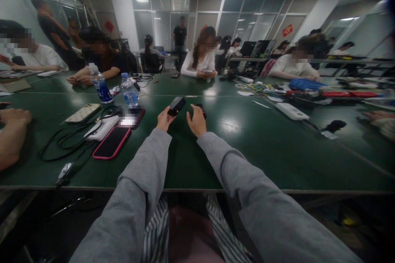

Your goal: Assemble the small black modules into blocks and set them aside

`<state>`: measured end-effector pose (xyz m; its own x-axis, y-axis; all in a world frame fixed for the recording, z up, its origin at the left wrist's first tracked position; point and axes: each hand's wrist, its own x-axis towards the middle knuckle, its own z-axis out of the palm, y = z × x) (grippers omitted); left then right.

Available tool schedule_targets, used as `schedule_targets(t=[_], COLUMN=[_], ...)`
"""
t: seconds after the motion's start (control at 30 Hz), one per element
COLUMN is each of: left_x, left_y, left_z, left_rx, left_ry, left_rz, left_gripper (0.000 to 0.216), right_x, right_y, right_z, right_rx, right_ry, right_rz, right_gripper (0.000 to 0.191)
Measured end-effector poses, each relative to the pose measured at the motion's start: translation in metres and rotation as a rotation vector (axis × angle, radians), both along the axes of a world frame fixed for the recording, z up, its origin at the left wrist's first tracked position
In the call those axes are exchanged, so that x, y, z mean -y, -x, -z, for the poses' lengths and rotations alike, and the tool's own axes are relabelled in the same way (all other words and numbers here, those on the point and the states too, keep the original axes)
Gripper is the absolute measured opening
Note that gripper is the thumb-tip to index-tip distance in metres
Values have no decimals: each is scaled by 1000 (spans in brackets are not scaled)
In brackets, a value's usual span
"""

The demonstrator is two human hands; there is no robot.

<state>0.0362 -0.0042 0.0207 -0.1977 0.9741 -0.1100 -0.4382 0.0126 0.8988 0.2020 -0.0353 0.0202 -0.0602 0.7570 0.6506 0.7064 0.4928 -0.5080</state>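
My left hand [164, 119] is closed on a small black boxy device [177, 106], which is tilted up above the green table [256, 144]. Its dark glossy face catches the ceiling light; I cannot make out its exact kind. Just to the right is my right hand [196, 121], with thumb and fingers apart and turned toward the device without touching it. A second dark object [203, 109] shows behind my right fingers, partly hidden by them, and seems to rest on the table.
Left of my arms lie a pink-edged phone [111, 143], a white power bank [101, 128], black cables [46, 150] and a patterned phone [82, 113]. Two water bottles [129, 92] stand behind. Another white power bank [291, 111] and tangled wires lie right. Other people sit around the table.
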Motion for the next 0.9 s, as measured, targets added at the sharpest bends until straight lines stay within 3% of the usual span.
schedule_targets(t=[0.1, 0.2, 0.43, 0.67, 0.9], left_x=[5, 11, 19, 13, -1], left_y=[-10, -19, -29, -28, -24], left_z=[-2, -1, 1, 14, 23], left_rx=[78, 93, 3, -190, -526], left_ry=[11, 41, 23, -117, -67], left_rz=[36, 60, 130, 133, 125], left_gripper=[41, 41, 41, 24, 29], right_x=[-2, -8, -17, -20, -27], right_y=[14, 25, 20, 9, 10], right_z=[9, 16, 12, 9, 11], right_rx=[-298, -560, -939, -1053, -1055], right_ry=[222, 409, 565, 603, 643], right_rz=[-88, -229, -465, -521, -494], right_gripper=[66, 66, 54, 42, 44])
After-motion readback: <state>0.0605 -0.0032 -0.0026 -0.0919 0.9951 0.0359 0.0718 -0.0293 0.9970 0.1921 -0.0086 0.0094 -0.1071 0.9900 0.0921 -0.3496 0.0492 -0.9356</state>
